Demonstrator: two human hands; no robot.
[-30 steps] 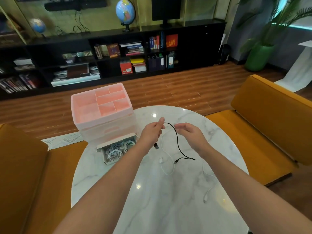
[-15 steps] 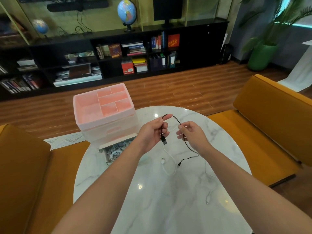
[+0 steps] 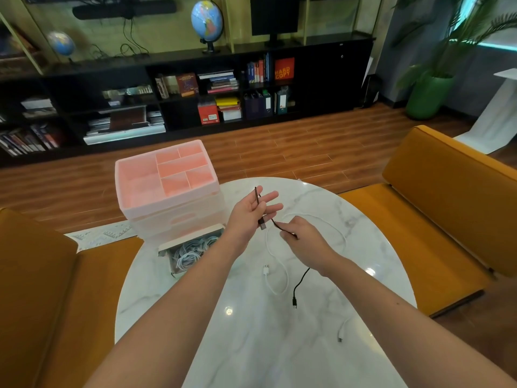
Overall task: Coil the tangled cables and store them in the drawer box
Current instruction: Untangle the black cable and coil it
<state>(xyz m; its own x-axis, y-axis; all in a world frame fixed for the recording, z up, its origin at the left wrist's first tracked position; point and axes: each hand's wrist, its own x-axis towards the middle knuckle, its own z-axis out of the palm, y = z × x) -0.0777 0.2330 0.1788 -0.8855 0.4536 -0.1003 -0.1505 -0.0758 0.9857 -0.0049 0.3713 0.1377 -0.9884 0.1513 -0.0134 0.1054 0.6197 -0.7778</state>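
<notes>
Black USB cable [image 3: 300, 282] runs mid-frame between both hands above the marble worktop [image 3: 251, 331]. Left hand [image 3: 249, 217] holds its plug end, thumb clamped, other fingers spread apart. Right hand [image 3: 300, 238] pinches it lower. White cable [image 3: 275, 264] lies beneath; pink drawer box [image 3: 167, 189] stands upper left, one drawer [image 3: 190, 247] open.

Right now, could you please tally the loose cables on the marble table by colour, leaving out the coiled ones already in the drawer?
Thin black USB cable, held by the left hand and right hand: 1
Long white charging cable lying on the round white marble table: 1
Total: 2
</notes>
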